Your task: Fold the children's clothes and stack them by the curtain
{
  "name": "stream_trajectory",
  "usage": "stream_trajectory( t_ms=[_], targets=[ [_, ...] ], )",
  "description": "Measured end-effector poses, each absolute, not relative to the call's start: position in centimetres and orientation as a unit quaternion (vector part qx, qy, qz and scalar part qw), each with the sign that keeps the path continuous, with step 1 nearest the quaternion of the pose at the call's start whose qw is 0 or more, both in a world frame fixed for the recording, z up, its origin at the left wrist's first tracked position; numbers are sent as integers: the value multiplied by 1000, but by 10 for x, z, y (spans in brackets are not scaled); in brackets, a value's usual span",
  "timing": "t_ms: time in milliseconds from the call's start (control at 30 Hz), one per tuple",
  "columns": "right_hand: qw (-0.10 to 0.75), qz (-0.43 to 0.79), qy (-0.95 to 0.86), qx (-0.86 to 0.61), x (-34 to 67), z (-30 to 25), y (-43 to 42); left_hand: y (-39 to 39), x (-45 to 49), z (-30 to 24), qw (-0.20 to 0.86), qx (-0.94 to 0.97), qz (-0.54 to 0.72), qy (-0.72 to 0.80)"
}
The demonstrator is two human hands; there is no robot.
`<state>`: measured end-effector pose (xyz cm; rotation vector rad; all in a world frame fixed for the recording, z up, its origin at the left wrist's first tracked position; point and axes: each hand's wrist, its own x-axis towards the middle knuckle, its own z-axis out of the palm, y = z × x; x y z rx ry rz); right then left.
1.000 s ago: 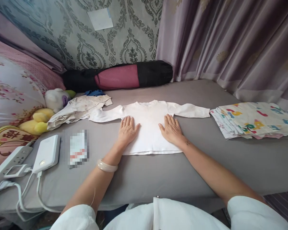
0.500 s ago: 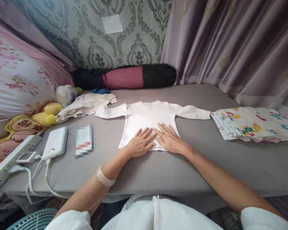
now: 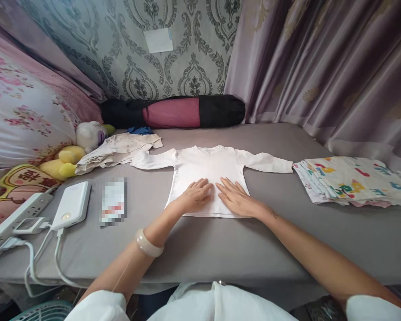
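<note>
- The white long-sleeved shirt (image 3: 207,167) lies flat on the grey bed (image 3: 220,254), near the middle. Its two sleeves are stretched out to the left and to the right.
- The left hand (image 3: 195,198) rests palm down on the near part of the shirt, a little left of its middle. The fingers are stretched out and it grasps nothing.
- The right hand (image 3: 235,198) lies the same way just beside it on the right, flat and released. The fingertips of the two hands are very near each other, but I cannot tell if they touch.
- A pale bracelet (image 3: 149,244) sits on the left wrist.
- To the right, well apart from the shirt body, there is a stack of folded cloths with colourful prints (image 3: 350,180). The end of the right sleeve is just beside it.
- To the far left of the shirt lies a beige garment (image 3: 120,149), touching or almost touching the left sleeve.
- Behind it, at the far wall, lies a long black and pink bag (image 3: 173,111).
- At the left edge there are a yellow and white plush toy (image 3: 76,149), a white power bank (image 3: 71,205) with a cable and a white power strip (image 3: 16,218).
- A purple curtain (image 3: 321,67) hangs on the right.
</note>
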<state>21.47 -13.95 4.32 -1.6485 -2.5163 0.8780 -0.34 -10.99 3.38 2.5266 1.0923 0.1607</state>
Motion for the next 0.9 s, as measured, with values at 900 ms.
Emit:
stream_trajectory(
  t_ms=[900],
  targets=[
    [86, 72, -629, -769, 173, 3, 31, 54, 15, -5, 34, 739, 97, 666]
  ],
)
